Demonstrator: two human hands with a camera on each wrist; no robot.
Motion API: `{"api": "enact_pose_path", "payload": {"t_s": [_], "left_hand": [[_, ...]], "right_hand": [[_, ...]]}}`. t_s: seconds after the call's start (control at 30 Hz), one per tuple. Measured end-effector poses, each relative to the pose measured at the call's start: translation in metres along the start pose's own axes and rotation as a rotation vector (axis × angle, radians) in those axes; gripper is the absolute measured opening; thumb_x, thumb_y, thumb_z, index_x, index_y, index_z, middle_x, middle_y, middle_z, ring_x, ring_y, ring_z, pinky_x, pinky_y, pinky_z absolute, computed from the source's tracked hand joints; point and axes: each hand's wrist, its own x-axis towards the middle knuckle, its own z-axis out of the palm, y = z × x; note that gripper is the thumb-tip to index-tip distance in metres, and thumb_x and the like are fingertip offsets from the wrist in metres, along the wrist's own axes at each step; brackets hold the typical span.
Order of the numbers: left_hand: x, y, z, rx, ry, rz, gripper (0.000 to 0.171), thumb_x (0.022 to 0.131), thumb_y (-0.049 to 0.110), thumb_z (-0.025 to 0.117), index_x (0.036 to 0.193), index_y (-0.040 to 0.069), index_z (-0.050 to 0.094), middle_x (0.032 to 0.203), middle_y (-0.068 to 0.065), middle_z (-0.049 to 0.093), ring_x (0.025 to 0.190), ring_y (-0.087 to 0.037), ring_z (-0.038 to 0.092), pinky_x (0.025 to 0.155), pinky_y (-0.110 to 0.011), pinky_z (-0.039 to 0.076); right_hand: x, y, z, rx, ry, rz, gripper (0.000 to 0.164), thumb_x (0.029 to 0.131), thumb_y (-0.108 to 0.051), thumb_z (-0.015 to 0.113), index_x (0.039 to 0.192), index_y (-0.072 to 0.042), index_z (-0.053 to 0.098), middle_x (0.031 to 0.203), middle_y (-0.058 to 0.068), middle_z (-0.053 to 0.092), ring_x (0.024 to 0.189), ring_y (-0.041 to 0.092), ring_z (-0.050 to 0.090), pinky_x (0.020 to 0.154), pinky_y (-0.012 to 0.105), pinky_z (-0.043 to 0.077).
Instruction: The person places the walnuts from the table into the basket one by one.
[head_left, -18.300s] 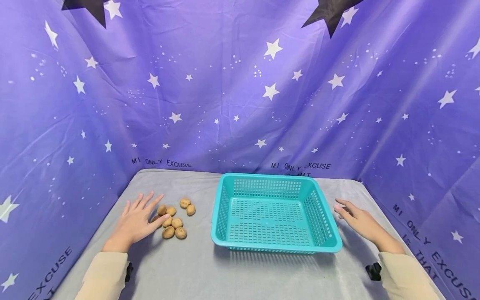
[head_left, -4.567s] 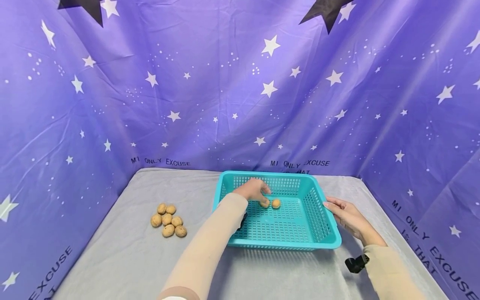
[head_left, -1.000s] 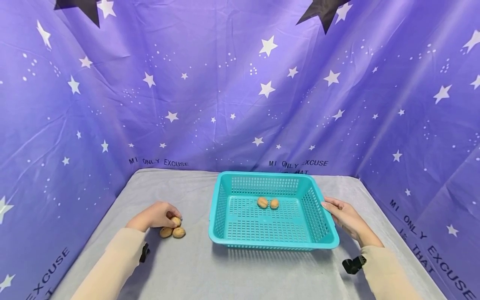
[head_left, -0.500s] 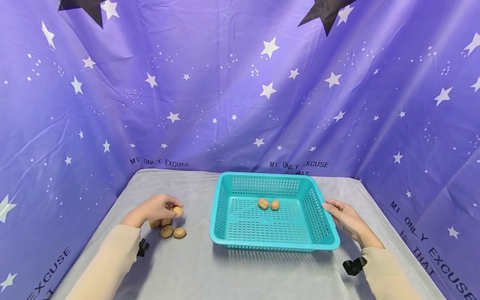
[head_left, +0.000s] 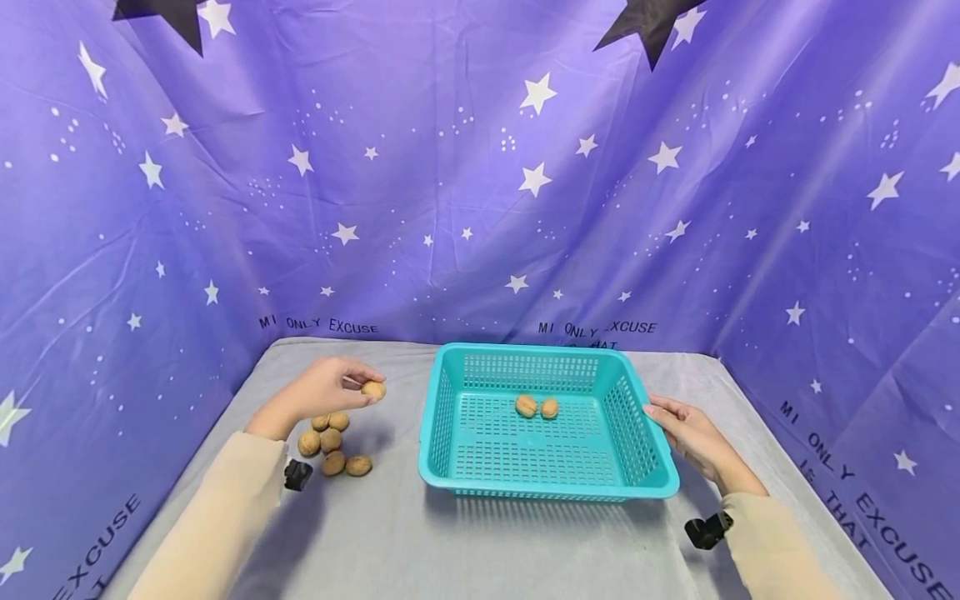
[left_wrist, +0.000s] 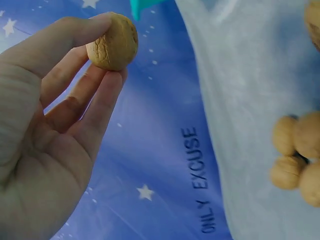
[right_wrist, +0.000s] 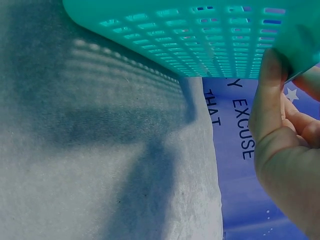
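Between the thumb and fingertips of my left hand (head_left: 327, 389) is a tan walnut (left_wrist: 113, 42), held above the table. Below that hand, in the head view, several more walnuts (head_left: 330, 440) lie in a loose cluster on the cloth. A turquoise plastic basket (head_left: 547, 492) with slotted walls stands in the middle, and two walnuts (head_left: 526, 406) sit side by side on its floor. My right hand (head_left: 699, 439) pinches the basket's right rim; in the right wrist view its thumb (right_wrist: 271, 75) presses the outer wall, while its other fingers are partly hidden behind the rim.
Grey cloth (head_left: 390, 542) covers the table. Purple star-printed curtains (head_left: 480, 167) enclose it at the back and both sides. Black wrist cameras (head_left: 297, 474) are strapped at both sleeves.
Over the last second my left hand has lifted a walnut from the cluster and moved up and slightly right. My right hand and the basket stay in place. Earlier, two walnuts came into the basket.
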Motion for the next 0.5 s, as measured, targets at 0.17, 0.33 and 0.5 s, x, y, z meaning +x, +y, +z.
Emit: {"api": "enact_pose_path", "payload": {"t_s": [0.17, 0.33, 0.5], "left_hand": [[0.013, 0.013, -0.001, -0.008, 0.011, 0.040, 0.032, 0.089, 0.014, 0.077, 0.119, 0.004, 0.072, 0.116, -0.008, 0.071, 0.105, -0.027, 0.067, 0.093, -0.042, 0.055], [0.029, 0.026, 0.004, -0.020, -0.014, 0.049, 0.033, 0.089, 0.017, 0.077, 0.120, 0.005, 0.072, 0.117, -0.007, 0.071, 0.107, -0.027, 0.067, 0.094, -0.039, 0.055], [0.047, 0.038, 0.015, -0.016, -0.048, 0.072, 0.035, 0.089, 0.015, 0.076, 0.122, 0.004, 0.071, 0.118, -0.007, 0.070, 0.106, -0.025, 0.067, 0.093, -0.038, 0.055]], "right_hand": [[0.000, -0.001, 0.000, 0.011, -0.004, 0.002, 0.071, 0.106, -0.029, 0.054, 0.152, 0.014, 0.023, 0.132, 0.014, 0.058, 0.102, 0.005, 0.066, 0.088, 0.026, 0.055], [0.001, -0.001, 0.000, 0.020, -0.001, 0.002, 0.070, 0.105, -0.027, 0.055, 0.151, 0.015, 0.024, 0.127, 0.009, 0.061, 0.101, 0.005, 0.066, 0.088, 0.026, 0.056], [0.000, 0.001, 0.001, 0.009, -0.002, -0.003, 0.070, 0.105, -0.029, 0.055, 0.151, 0.015, 0.024, 0.133, 0.018, 0.057, 0.103, 0.005, 0.066, 0.088, 0.026, 0.055]]}}
